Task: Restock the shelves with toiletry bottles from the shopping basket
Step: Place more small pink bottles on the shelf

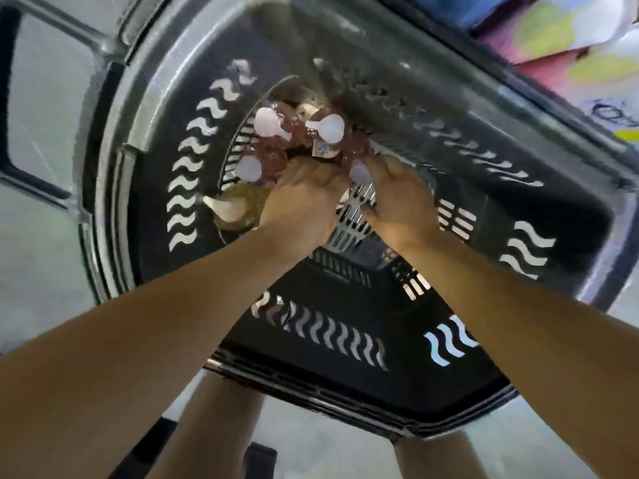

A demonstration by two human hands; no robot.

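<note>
Black shopping basket [345,326]: pink pump bottles [273,136] upright at 12 o'clock, touching both hands. Left hand [304,198] and right hand [397,198] curl around bottles; equally near.

The shopping basket [345,326] is black with rows of wavy cut-out slots showing pale grey, its rim [114,188] silver-grey, while the bottles [276,157] inside are translucent pinkish-red with white pump tops, one bottle [242,205] yellowish-olive, and packaging [567,32] beyond shows yellow-green, pink and white.
</note>
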